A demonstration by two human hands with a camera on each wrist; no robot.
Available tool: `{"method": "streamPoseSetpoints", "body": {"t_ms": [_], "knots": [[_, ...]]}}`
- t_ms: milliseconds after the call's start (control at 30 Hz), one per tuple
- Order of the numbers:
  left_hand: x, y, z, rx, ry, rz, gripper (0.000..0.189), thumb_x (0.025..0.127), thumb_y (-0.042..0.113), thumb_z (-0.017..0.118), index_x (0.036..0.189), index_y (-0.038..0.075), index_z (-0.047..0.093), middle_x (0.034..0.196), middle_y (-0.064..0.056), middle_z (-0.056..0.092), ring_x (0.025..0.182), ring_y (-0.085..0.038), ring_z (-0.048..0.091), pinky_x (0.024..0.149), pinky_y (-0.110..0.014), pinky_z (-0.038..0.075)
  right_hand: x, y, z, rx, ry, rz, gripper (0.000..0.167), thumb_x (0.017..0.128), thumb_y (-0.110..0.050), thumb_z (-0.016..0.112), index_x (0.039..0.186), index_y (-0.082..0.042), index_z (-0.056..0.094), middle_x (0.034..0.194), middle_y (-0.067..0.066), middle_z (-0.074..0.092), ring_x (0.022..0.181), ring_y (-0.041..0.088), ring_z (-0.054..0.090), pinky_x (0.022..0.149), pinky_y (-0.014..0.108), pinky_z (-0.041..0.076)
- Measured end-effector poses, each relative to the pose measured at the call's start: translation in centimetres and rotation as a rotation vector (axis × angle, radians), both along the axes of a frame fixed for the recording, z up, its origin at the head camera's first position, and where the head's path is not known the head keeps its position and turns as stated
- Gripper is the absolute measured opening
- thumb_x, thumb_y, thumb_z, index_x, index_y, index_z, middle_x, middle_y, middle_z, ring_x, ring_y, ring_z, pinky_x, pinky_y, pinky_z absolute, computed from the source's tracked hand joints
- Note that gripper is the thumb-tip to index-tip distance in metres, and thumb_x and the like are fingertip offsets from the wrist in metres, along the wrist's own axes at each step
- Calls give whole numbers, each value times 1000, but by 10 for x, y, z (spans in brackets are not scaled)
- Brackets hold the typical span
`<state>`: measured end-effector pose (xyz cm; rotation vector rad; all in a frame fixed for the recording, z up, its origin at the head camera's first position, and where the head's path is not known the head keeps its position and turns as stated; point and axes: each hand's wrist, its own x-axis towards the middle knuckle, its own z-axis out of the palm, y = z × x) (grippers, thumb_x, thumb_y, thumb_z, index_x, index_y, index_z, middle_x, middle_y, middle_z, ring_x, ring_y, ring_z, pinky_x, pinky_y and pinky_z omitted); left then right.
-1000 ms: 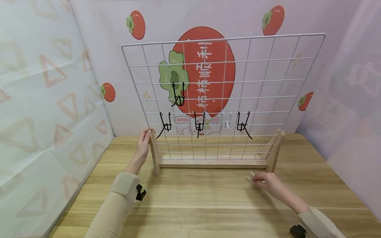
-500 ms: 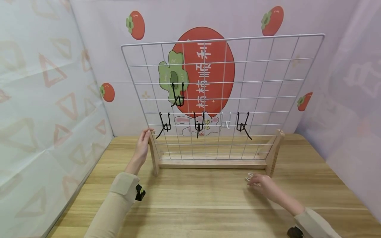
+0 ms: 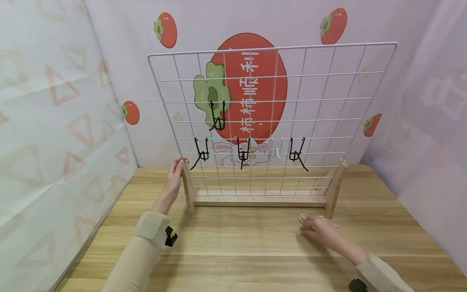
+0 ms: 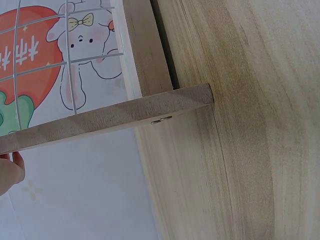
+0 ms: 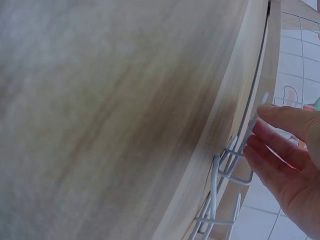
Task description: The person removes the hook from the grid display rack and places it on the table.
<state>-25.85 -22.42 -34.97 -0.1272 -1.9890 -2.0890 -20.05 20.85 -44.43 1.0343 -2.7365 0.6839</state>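
A white wire grid panel point(image 3: 251, 87) stands in a wooden stand point(image 3: 255, 201) on the table. My left hand point(image 3: 175, 172) holds the top of the stand's left leg point(image 4: 107, 114); its fingertips show against the wood in the left wrist view. My right hand point(image 3: 321, 231) is low over the table before the stand's right leg. Its thumb and fingers pinch the end of a white wire hook point(image 5: 235, 177). A second white hook point(image 5: 214, 220) lies beside it, partly hidden by the hand in the head view.
Several black hooks hang on the grid, one higher up at left point(image 3: 219, 121) and others in a lower row, including a right one point(image 3: 296, 154). A white hook point(image 3: 277, 152) hangs between two black ones. Printed cloth walls point(image 3: 91, 134) stand at the back and sides.
My right hand has moved slightly left and down toward the table with the white hook, turning it flatter. The left hand stays on the stand's leg.
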Motion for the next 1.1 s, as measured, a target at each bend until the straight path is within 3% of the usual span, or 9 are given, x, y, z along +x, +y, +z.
{"method": "streamPoseSetpoints", "body": {"t_ms": [133, 400, 700, 900, 1100], "knots": [[0, 0, 0, 7, -8, 3, 28, 98, 16, 27, 116, -4, 35, 90, 16, 50, 108, -25, 33, 88, -27, 26, 0, -1, -1, -27, 13, 23, 11, 68, 1, 69, 76, -6, 66, 75, 1, 62, 70, 15, 59, 63, 25, 49], [0, 0, 0, 0, -13, 9, 28, 98, 17, 27, 116, -4, 34, 107, -8, 45, 107, -15, 34, 92, -28, 23, 3, -3, 7, -142, 70, 76, 15, 67, 7, 68, 79, 0, 65, 80, 12, 65, 72, 22, 61, 63, 29, 50], [-12, -8, -14, 15, 0, 2, 25, 98, 21, 30, 113, 3, 39, 94, 14, 51, 107, -16, 35, 91, -27, 24, 0, -4, 28, -250, 186, 65, 21, 64, 8, 70, 80, -4, 64, 76, 3, 64, 69, 17, 61, 59, 28, 50], [-14, -10, -18, -1, 30, -7, 26, 97, 29, 33, 110, 9, 42, 98, 11, 50, 109, -26, 33, 88, -26, 27, -4, -4, 38, -257, 277, 85, 25, 60, 12, 71, 79, -4, 64, 75, 5, 64, 67, 16, 61, 57, 28, 50], [-14, -9, -18, -8, 26, -1, 23, 96, 30, 34, 108, 13, 44, 98, 11, 49, 106, -19, 35, 89, -28, 26, -7, -5, 48, -318, 335, 122, 30, 55, 16, 71, 78, -2, 64, 74, 6, 64, 68, 16, 61, 62, 17, 47]]}}
